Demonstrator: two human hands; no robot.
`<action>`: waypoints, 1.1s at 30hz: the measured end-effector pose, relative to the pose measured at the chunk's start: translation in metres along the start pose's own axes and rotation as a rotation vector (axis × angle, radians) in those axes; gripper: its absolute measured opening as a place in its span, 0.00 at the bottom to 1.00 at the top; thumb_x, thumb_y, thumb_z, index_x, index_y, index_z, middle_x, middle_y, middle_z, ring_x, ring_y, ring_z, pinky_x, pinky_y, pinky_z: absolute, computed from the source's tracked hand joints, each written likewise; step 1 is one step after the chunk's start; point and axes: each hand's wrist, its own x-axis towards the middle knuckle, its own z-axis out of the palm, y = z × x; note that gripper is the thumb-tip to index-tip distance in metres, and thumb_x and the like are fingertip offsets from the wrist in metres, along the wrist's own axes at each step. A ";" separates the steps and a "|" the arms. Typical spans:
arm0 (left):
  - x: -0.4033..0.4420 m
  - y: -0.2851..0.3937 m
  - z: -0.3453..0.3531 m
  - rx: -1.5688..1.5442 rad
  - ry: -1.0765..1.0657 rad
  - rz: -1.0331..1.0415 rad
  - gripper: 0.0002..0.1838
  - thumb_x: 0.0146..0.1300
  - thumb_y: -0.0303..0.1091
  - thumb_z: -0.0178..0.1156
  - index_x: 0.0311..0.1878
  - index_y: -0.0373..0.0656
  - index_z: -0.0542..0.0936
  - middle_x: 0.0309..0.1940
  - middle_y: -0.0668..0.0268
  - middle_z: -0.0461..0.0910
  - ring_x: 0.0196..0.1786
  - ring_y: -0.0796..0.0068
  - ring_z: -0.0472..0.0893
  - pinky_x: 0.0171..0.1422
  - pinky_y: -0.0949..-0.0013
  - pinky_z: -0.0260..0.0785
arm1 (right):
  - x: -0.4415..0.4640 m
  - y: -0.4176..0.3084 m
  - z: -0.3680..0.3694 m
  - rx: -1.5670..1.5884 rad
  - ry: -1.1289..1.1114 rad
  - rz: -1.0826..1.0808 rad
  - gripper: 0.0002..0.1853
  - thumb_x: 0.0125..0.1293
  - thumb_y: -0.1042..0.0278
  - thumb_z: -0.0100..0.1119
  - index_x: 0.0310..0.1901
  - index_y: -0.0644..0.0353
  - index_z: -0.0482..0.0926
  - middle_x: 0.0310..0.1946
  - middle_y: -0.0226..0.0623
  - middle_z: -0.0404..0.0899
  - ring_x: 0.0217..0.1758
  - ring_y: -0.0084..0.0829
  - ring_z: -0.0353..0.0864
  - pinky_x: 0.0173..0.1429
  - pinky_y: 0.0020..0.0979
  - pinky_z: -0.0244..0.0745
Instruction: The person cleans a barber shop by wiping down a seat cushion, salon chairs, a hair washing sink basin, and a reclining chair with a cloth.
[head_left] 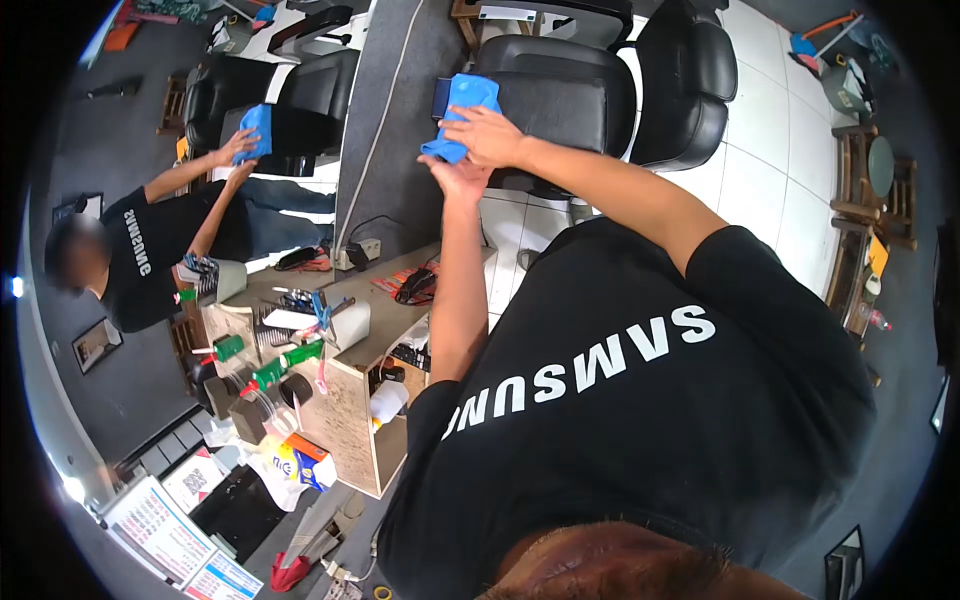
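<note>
A blue cloth (474,94) is spread over a dark blue flat object (440,99), of which only an edge shows. My right hand (487,137) lies on the cloth from above, its fingers spread and fairly straight. Just below it, my left hand (460,182) is turned palm up and holds the cloth's lower end, with part of its fingers hidden under the cloth. Both hands meet near the wrists, in front of a black padded chair (550,100). The mirror on the left shows the same cloth between both hands.
A wooden box (343,425) with bottles stands on the counter (375,290), near combs, green bottles (268,374) and a yellow-blue packet (300,465). A white cable (385,120) runs along the mirror's edge. Wooden stools (860,185) stand at the far right.
</note>
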 end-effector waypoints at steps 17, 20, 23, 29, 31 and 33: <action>0.045 -0.014 0.047 0.216 0.386 -0.006 0.31 0.76 0.52 0.58 0.71 0.40 0.66 0.71 0.54 0.67 0.76 0.51 0.66 0.78 0.41 0.65 | -0.252 0.053 -0.107 0.831 0.492 1.020 0.14 0.73 0.61 0.61 0.45 0.66 0.80 0.31 0.46 0.84 0.37 0.42 0.86 0.43 0.37 0.77; 0.048 -0.045 0.071 0.286 0.525 0.028 0.37 0.77 0.57 0.53 0.76 0.40 0.61 0.76 0.55 0.62 0.77 0.47 0.65 0.77 0.38 0.61 | -0.232 0.053 -0.128 0.795 0.704 1.033 0.09 0.73 0.67 0.57 0.45 0.66 0.79 0.28 0.37 0.80 0.33 0.31 0.82 0.40 0.34 0.75; 0.049 -0.072 0.097 0.356 0.586 0.083 0.39 0.80 0.60 0.42 0.75 0.32 0.59 0.77 0.49 0.61 0.75 0.43 0.67 0.76 0.41 0.65 | -0.199 0.056 -0.119 0.389 0.755 0.642 0.15 0.64 0.77 0.55 0.53 0.63 0.79 0.51 0.43 0.82 0.48 0.40 0.82 0.56 0.41 0.74; 0.066 -0.091 0.110 0.614 0.979 0.350 0.40 0.82 0.55 0.32 0.68 0.17 0.62 0.69 0.32 0.66 0.69 0.39 0.74 0.76 0.50 0.67 | -0.162 0.098 -0.048 0.434 0.674 0.601 0.31 0.54 0.80 0.56 0.63 0.62 0.75 0.72 0.47 0.70 0.75 0.52 0.67 0.77 0.47 0.62; 0.071 -0.093 0.105 0.599 1.023 0.366 0.39 0.82 0.55 0.34 0.68 0.18 0.63 0.69 0.34 0.68 0.68 0.41 0.74 0.75 0.51 0.69 | -0.142 0.119 -0.040 0.637 0.888 0.751 0.23 0.67 0.66 0.57 0.62 0.64 0.76 0.64 0.50 0.77 0.68 0.52 0.74 0.72 0.43 0.66; 0.071 -0.086 0.096 0.565 1.066 0.344 0.38 0.82 0.55 0.37 0.69 0.20 0.65 0.70 0.39 0.69 0.68 0.46 0.76 0.72 0.54 0.71 | -0.130 0.143 -0.036 1.095 0.949 1.124 0.25 0.76 0.50 0.56 0.61 0.66 0.77 0.57 0.50 0.83 0.65 0.48 0.79 0.69 0.38 0.69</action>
